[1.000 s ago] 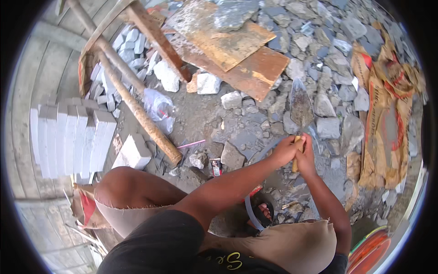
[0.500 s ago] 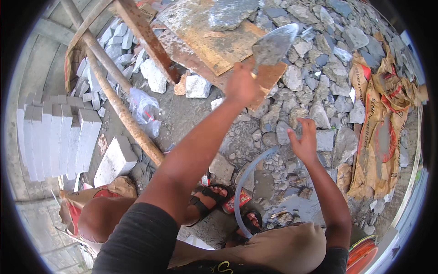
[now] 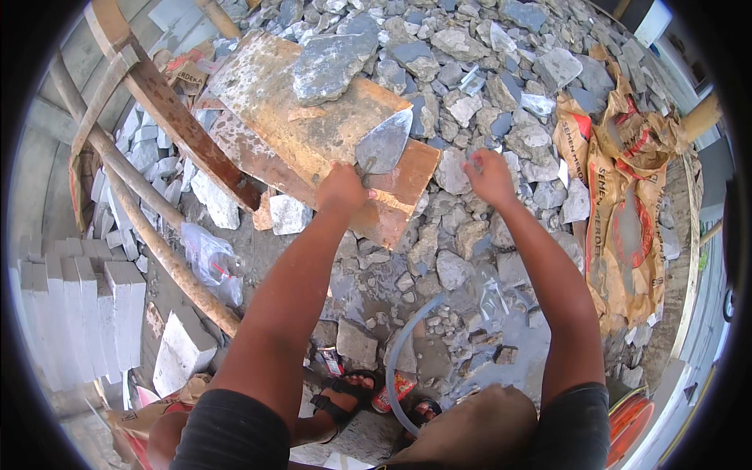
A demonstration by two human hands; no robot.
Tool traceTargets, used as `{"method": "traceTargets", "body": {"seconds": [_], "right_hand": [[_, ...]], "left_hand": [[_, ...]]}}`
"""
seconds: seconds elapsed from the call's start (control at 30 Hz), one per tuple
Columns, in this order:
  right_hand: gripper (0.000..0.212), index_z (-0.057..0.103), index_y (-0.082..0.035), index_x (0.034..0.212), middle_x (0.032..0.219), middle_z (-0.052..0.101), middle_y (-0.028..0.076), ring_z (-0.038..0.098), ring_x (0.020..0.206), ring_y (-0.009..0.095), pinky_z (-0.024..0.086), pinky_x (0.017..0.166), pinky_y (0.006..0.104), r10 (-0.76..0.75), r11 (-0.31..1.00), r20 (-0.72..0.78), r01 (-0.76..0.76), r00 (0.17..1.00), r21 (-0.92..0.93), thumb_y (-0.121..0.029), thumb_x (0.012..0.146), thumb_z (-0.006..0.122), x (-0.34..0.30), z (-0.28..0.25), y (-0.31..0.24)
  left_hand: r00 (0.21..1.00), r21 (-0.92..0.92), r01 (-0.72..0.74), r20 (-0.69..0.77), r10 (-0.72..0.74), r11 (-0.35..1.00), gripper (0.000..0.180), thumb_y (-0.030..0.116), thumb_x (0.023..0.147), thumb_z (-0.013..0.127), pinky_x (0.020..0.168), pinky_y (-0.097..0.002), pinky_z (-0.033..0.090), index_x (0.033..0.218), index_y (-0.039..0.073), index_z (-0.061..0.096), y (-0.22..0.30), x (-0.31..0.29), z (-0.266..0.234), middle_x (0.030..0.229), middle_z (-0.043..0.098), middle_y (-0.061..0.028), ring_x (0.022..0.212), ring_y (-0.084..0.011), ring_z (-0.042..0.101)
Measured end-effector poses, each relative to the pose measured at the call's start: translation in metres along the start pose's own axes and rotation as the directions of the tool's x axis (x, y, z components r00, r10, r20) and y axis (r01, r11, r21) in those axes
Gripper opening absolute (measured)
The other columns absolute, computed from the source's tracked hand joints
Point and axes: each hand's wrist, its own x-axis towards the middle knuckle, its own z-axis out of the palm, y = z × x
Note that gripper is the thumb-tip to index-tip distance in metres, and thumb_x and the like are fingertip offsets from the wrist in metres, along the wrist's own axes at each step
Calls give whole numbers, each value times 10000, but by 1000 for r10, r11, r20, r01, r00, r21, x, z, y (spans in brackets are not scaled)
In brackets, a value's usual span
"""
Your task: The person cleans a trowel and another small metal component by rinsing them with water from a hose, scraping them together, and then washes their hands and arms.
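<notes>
Left hand (image 3: 343, 190) grips trowel (image 3: 385, 142), fingers wrapped tight, boards (image 3: 309, 137) beneath them. Right hand (image 3: 492, 178) empty, fingers half-curled, stones (image 3: 452, 172) beneath.

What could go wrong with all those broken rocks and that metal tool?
The bare right hand is above jagged broken stones, so its fingers might get scraped.

The left hand grips the trowel near the upper wooden board, which carries a grey stone slab; a hard knock could make the slab slide.

Toes are uncovered in the black sandal, so a dropped trowel or stone might hurt them.
</notes>
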Motion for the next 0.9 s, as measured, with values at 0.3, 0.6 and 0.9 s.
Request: {"method": "traceTargets", "body": {"seconds": [0.3, 0.6, 0.9], "right_hand": [[497, 488, -216, 1380, 1394, 464, 204, 425, 1309, 400, 396, 1050, 514, 249, 895, 113, -184, 962, -407, -281, 891, 553, 170, 21, -19], [489, 461, -202, 1408, 1491, 389, 124, 410, 1340, 341, 396, 1040, 494, 398, 818, 40, -335, 917, -469, -215, 920, 494, 196, 40, -29], [326, 587, -74, 1067, 1082, 660, 110, 649, 993, 277, 491, 822, 406, 262, 931, -502, -353, 824, -95, -265, 834, 712, 152, 9, -3]], "left_hand": [[997, 14, 21, 80, -22, 1000, 668, 358, 717, 835, 912, -431, 525, 1203, -11, 564, 5, 14, 4, 1275, 572, -263, 1115, -368, 617], [980, 18, 11, 199, -14, 1000, 835, 347, 786, 784, 899, -409, 541, 1399, -59, 389, 5, 14, 0, 1519, 254, -310, 1122, -352, 628], [983, -52, 2, 185, 7, 999, 755, 376, 754, 811, 895, -423, 536, 1290, -44, 485, 6, 12, 1, 1245, 582, -269, 1097, -369, 628]]}}
